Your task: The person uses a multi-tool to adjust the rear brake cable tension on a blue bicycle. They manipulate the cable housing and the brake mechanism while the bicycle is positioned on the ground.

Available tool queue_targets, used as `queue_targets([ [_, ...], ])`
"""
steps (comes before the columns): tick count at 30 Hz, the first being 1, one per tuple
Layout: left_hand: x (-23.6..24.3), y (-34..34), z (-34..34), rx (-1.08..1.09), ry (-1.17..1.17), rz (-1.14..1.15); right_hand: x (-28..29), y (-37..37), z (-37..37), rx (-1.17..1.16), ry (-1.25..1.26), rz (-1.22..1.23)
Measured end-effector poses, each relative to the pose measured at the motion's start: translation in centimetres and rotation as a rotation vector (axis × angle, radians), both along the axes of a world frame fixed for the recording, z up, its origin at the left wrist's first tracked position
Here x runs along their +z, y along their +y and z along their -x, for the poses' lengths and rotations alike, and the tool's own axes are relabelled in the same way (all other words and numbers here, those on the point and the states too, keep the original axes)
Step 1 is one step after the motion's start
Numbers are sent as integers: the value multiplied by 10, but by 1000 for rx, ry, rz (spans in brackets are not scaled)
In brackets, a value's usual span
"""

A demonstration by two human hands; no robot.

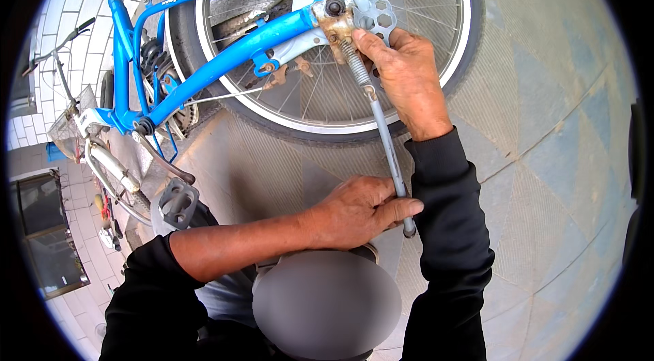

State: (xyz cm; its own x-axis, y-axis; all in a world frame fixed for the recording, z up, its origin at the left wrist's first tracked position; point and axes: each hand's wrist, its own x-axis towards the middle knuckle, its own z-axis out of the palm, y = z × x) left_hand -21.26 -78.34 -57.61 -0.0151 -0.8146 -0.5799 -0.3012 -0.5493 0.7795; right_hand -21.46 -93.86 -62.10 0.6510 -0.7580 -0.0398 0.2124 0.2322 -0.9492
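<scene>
A blue bicycle frame (225, 54) stretches across the upper left, with its rear wheel (300, 121) at the top middle. From a worn, rusty bracket (335, 26) at the wheel's hub, a grey kickstand (388, 143) with a coil spring (354, 65) points down toward me. My left hand (361, 210) is closed around the kickstand's lower part, just above its rounded foot. Up at the bracket, my right hand (409, 78) is closed, its thumb and fingers pressed to the metal there. Some of those fingers are hidden. A grey perforated disc (375, 13) sits beside them.
A pedal (178, 203) on its crank sticks out left of my left forearm. Behind the blue frame stands another bicycle (109, 160) with white parts, near a white brick wall (61, 27). Patterned paving tiles (545, 157) cover the ground at right.
</scene>
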Motion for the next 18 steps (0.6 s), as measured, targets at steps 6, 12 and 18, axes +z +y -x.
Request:
queue_targets([
  [6,-1,3,2,65,102,-15,-8,4,-1,10,12,-82],
  [12,8,11,-7,99,251,-66,-23,17,23,-47,-11,-283],
  [18,20,30,-22,140,327,-99,-40,31,61,-76,58,-356],
])
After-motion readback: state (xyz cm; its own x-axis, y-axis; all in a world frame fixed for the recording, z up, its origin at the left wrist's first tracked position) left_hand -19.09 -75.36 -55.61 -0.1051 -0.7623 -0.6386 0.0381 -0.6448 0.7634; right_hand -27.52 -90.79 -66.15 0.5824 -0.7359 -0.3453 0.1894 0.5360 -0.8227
